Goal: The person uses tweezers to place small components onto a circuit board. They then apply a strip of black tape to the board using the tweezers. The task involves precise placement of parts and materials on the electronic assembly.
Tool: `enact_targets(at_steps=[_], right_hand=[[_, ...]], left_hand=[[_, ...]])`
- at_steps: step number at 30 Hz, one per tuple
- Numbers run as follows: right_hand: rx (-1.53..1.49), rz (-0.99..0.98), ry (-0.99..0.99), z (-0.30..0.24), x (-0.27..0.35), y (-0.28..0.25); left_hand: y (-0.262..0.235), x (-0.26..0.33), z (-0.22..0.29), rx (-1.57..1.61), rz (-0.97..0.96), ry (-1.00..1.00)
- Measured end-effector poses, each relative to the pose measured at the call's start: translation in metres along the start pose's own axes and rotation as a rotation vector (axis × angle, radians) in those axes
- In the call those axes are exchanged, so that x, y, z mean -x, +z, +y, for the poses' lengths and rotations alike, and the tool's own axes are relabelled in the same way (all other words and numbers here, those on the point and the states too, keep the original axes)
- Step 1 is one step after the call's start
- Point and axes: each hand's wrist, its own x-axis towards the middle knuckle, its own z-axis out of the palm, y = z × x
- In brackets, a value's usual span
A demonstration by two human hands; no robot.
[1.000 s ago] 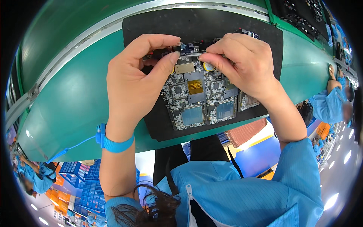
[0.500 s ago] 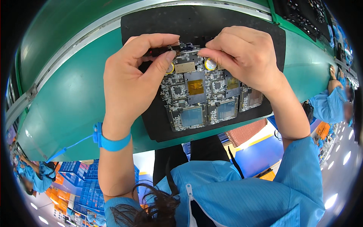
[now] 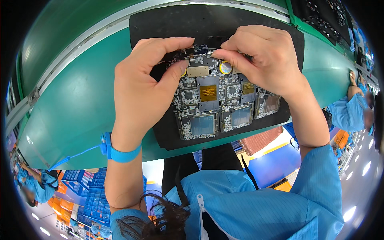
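A panel of joined circuit boards (image 3: 192, 96) lies on a black mat (image 3: 168, 22), with amber film patches, metal shields and round yellow-rimmed coin cells (image 3: 225, 67) on it. At its far left edge, my left hand (image 3: 146, 76) is curled, thumb and index fingertips on either side of small dark parts (image 3: 191, 51). What it grips there is mostly hidden. Opposite it, my right hand (image 3: 264, 56) pinches at the far edge, just beyond a coin cell; the fingers cover what they hold. Between the two hands, a small dark part (image 3: 203, 49) shows at the panel's edge.
The mat rests on a green work surface (image 3: 80, 108) with a metal rail (image 3: 92, 30) along the far side. My left wrist wears a blue strap (image 3: 124, 154) with a cord. Blue crates (image 3: 94, 200) stand below left. A co-worker in blue (image 3: 348, 112) is at right.
My left hand has shifted slightly right, its fingertips staying at the panel's far edge. My right hand has barely moved and keeps its pinch.
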Motion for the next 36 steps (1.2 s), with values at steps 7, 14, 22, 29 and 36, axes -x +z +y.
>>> enact_targets(at_steps=[7, 14, 22, 29, 36], right_hand=[[-0.028, -0.003, 0.040, -0.001, 0.000, 0.000], [-0.022, -0.061, 0.080, -0.002, -0.004, -0.003], [-0.220, -0.184, 0.264, -0.009, -0.020, -0.016], [-0.222, -0.295, 0.275, -0.014, -0.035, -0.031], [-0.230, -0.291, 0.176, -0.009, -0.038, -0.030]], left_hand=[[0.003, 0.001, 0.000, -0.079, 0.028, 0.065], [0.003, 0.002, -0.001, -0.098, 0.037, 0.097], [0.005, 0.004, -0.001, -0.100, 0.059, 0.108], [0.001, 0.005, -0.001, -0.163, -0.011, 0.098], [0.000, 0.005, -0.001, -0.182, -0.053, 0.087]])
